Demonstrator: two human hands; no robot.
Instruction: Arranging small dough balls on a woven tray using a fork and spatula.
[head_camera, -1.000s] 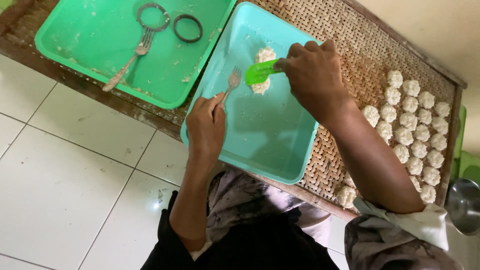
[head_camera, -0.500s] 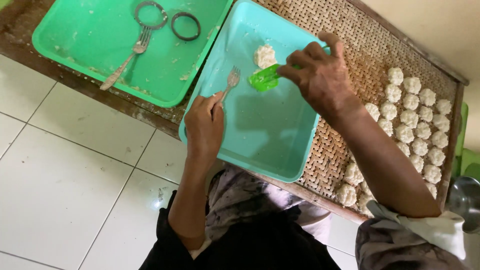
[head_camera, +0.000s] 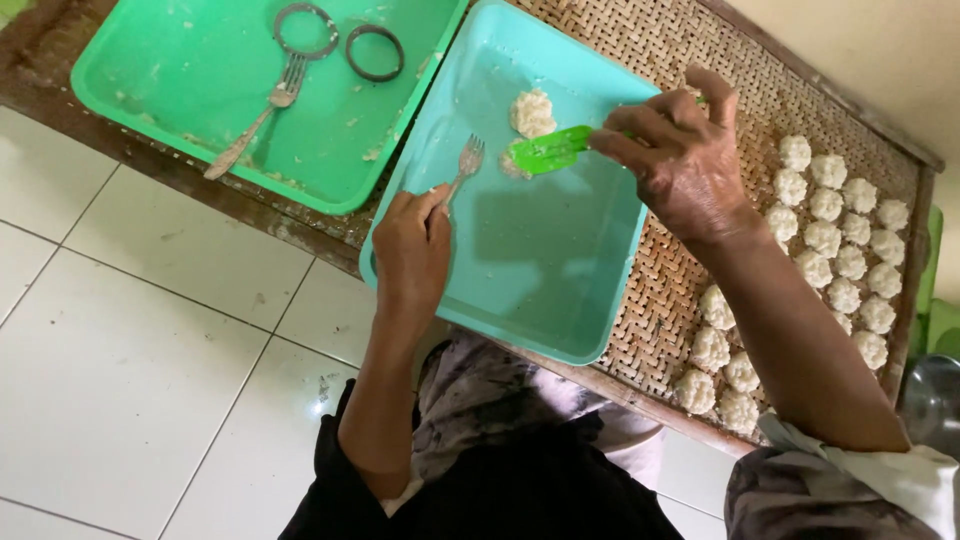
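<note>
nearest me, my left hand (head_camera: 412, 250) has its fingers closed round a fork (head_camera: 462, 168), tines resting in the teal tray (head_camera: 545, 290). just past it my right hand (head_camera: 685, 165) pinches a green spatula (head_camera: 548, 150), its blade beside a white dough lump (head_camera: 532, 112); whether they touch, i cannot tell. farther right, dough balls (head_camera: 835, 240) sit in rows on the woven bench (head_camera: 660, 300).

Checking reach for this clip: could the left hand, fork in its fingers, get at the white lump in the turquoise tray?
Probably yes. The left hand holds the fork with its tines already near the white lump in the turquoise tray. Only the green spatula in the right hand lies alongside, not between them.
</note>
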